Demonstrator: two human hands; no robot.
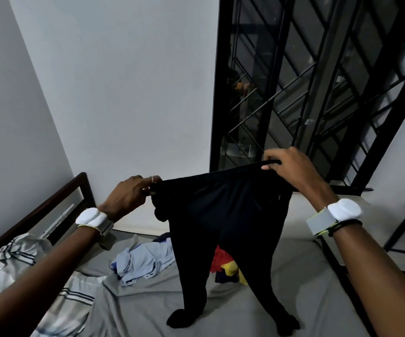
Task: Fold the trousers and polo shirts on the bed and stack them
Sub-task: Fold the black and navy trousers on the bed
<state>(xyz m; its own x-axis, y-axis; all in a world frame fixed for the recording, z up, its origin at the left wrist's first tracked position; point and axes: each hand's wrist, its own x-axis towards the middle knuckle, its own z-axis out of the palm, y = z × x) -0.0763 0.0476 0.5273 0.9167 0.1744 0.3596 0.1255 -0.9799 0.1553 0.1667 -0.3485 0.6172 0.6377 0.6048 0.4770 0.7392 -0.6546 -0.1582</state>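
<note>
From the head camera, a pair of plain black fabric trousers [223,215] hangs in the air above the bed with the grey sheet [148,300], held up by its waistband, which stretches taut and slopes up from left to right. The left hand [128,194], a ring on one finger, pinches the left end of the waistband between curled fingers and thumb; the right hand [291,166] grips the right end, thumb under the band and fingers folded over it. Both wrists carry white padded bands on grey straps. The two trouser legs drop down apart from each other, and their cuffs crumple where they touch the sheet near the camera. Behind the legs, farther up the bed, lie a crumpled pale blue shirt [143,263] on the left and a bunched red, yellow and navy garment [225,266] just right of it, partly hidden by the trousers. A striped white and grey cloth [14,263] covers the bed's near left edge. A black barred window [306,81] fills the far right wall.
</note>
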